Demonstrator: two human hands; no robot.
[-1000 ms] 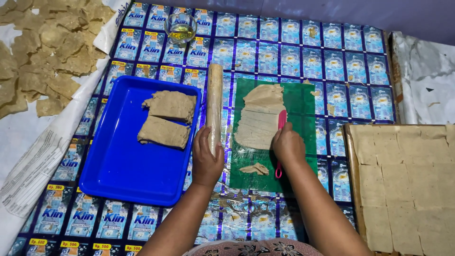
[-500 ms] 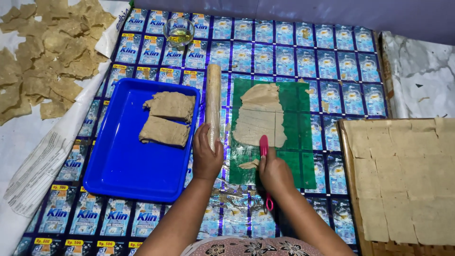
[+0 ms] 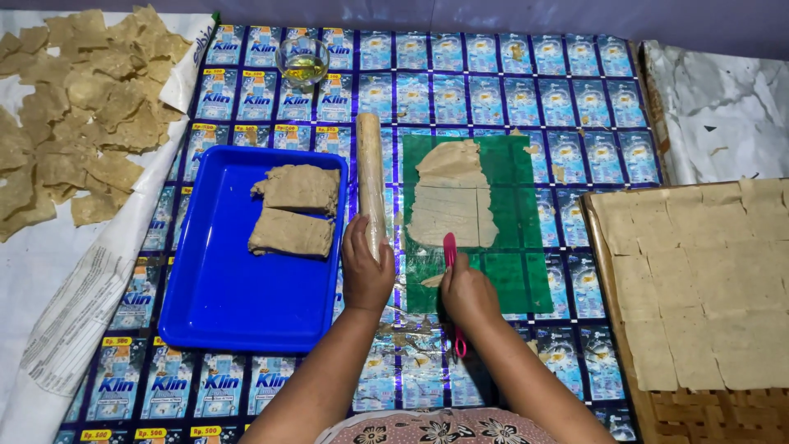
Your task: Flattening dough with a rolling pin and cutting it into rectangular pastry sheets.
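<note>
A thin flattened sheet of beige dough, scored into squares, lies on a green plastic sheet. My right hand grips a pink-handled cutter whose tip rests at the dough's near edge. My left hand rests on the near end of a wooden rolling pin that lies between the green sheet and a blue tray. Two thick slabs of dough lie in the tray.
A mat of blue printed sachet wrappers covers the floor. Many dried dough squares lie on white paper at the left. A woven tray with cut squares is on the right. A small glass bowl of oil stands at the back.
My right hand has drawn the cutter from the dough's right side toward me and to its near edge. My left hand stays on the rolling pin.
</note>
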